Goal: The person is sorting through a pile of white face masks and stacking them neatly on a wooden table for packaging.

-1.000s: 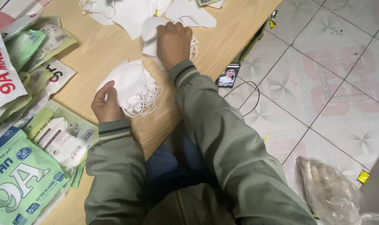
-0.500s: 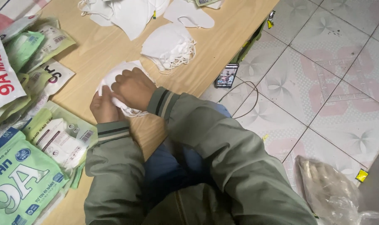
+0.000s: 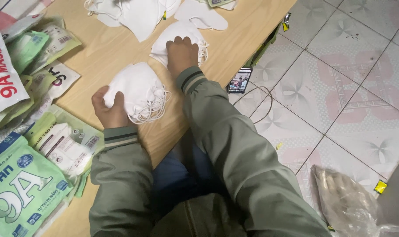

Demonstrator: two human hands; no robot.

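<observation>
The head view looks down at a stack of white masks [image 3: 138,90] near the middle of the wooden desk [image 3: 107,52]. The left hand [image 3: 109,107] wraps around the stack's edge at about 8 o'clock, fingers curled on it and holding it tight. White ear loops hang out of the stack on its right side.

At about 1 o'clock from that stack lies a second pile of white masks [image 3: 175,37]. The right hand [image 3: 182,52] rests flat on top of this pile, fingers bent down over it. I cannot tell if it grips a mask or just presses on it. The two hands are well apart, each on its own pile.

Farther up, at 12 o'clock, more loose white masks [image 3: 138,13] are spread along the top of the desk.

At 9 o'clock from the hands there are many green and white mask packets [image 3: 32,57], some lying on top of each other. A big green packet [image 3: 19,188] lies at 7 o'clock, near the left sleeve.

Both sleeves are grey-green with striped cuffs.

At 3 o'clock, past the desk edge, a phone [image 3: 240,81] lies on the tiled floor [image 3: 348,66] with a thin cable beside it. A crumpled clear plastic bag [image 3: 348,204] lies on the floor at 5 o'clock.
</observation>
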